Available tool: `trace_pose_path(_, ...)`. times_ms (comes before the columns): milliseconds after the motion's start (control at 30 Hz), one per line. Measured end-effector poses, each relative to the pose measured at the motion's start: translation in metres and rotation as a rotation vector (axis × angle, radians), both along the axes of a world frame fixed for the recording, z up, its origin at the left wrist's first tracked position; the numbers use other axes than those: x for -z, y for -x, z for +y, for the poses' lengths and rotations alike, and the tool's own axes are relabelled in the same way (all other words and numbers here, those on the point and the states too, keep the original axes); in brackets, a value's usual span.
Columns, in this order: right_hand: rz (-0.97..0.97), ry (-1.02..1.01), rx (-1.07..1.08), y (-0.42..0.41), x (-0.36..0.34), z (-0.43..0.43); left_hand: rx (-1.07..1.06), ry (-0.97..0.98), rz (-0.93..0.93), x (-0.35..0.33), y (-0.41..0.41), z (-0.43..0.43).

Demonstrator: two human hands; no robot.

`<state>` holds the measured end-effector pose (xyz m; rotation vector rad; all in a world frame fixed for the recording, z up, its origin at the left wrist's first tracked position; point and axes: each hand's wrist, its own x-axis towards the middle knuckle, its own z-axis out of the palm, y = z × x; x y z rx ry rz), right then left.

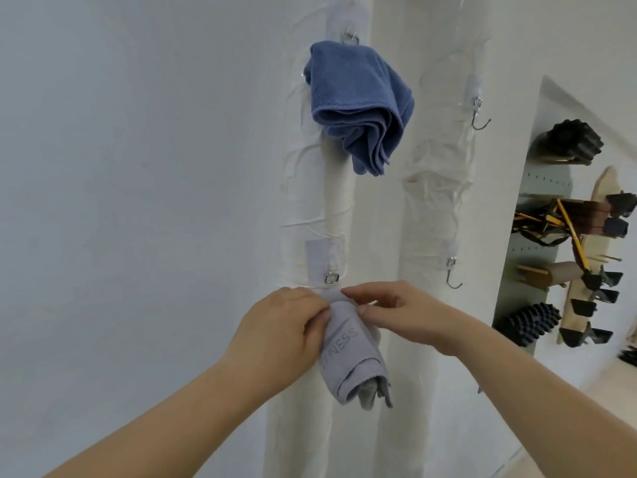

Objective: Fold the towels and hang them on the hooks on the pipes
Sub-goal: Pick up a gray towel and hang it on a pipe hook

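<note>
Gripping folded grey towel near its top with left hand, fingers curled round it. Pinching same top edge with right hand. Towel against left pipe, just below lower left hook; hook tip hidden. Higher up: blue towel hanging bunched from upper left hook. On right pipe: lower right hook, upper right hook. Far right: pegboard with tools.

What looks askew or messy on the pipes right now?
The blue towel on the upper hook of the left pipe hangs bunched and lopsided, its folded layers fanning out at the lower right. The clear tape around the pipe is wrinkled. Nothing looks spilled or broken.
</note>
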<state>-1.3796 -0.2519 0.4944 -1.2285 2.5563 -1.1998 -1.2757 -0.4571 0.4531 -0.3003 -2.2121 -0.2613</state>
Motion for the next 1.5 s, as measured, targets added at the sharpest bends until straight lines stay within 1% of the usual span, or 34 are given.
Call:
trace_pose_path(33, -0.039, -0.014, -0.027, -0.002, -0.003, 0.002, -0.004, -0.049, -0.047, -0.002, -0.004, 0.004)
trace_pose_path(200, 0.135, -0.14, 0.008, -0.003, 0.005, -0.006, -0.055, -0.019, -0.176, 0.009, -0.005, 0.011)
trace_pose_path(267, 0.193, -0.161, 0.02, -0.004, 0.011, -0.011, -0.07, -0.004, -0.164, 0.017, 0.001, 0.008)
trace_pose_path(367, 0.287, -0.146, 0.075, -0.005, 0.016, -0.015, -0.077, -0.016, -0.092, 0.025, 0.009, 0.01)
trace_pose_path(533, 0.362, -0.173, 0.109, -0.014, 0.017, -0.017, -0.029, -0.085, -0.124, 0.029, 0.008, 0.007)
trace_pose_path(567, 0.365, -0.153, 0.103, -0.017, 0.015, -0.015, -0.008, -0.095, -0.138, 0.028, 0.007, 0.005)
trace_pose_path(633, 0.313, -0.108, 0.069, -0.023, 0.009, -0.012, 0.039, -0.127, -0.158, 0.026, 0.005, 0.002)
trace_pose_path(700, 0.285, -0.108, 0.038, -0.024, 0.007, -0.012, 0.066, -0.154, -0.16, 0.026, 0.004, 0.0)
trace_pose_path(833, 0.329, -0.1, 0.1, -0.02, 0.01, -0.021, 0.057, -0.172, -0.141, 0.032, 0.008, 0.0)
trace_pose_path(1100, 0.301, -0.018, 0.125, -0.019, 0.026, -0.022, 0.039, -0.199, -0.127, 0.033, 0.01, 0.006)
trace_pose_path(1200, 0.294, -0.054, 0.129, -0.023, 0.017, -0.023, 0.03, -0.173, -0.174, 0.028, 0.005, 0.007)
trace_pose_path(1267, 0.308, -0.122, 0.154, -0.027, 0.009, -0.023, 0.015, -0.153, -0.216, 0.021, 0.0, 0.007)
trace_pose_path(1367, 0.281, -0.195, 0.152, -0.034, -0.003, -0.024, -0.012, -0.112, -0.243, 0.009, -0.009, 0.006)
trace_pose_path(1500, 0.284, -0.168, 0.195, -0.038, -0.012, -0.019, -0.018, -0.106, -0.212, 0.001, -0.023, -0.001)
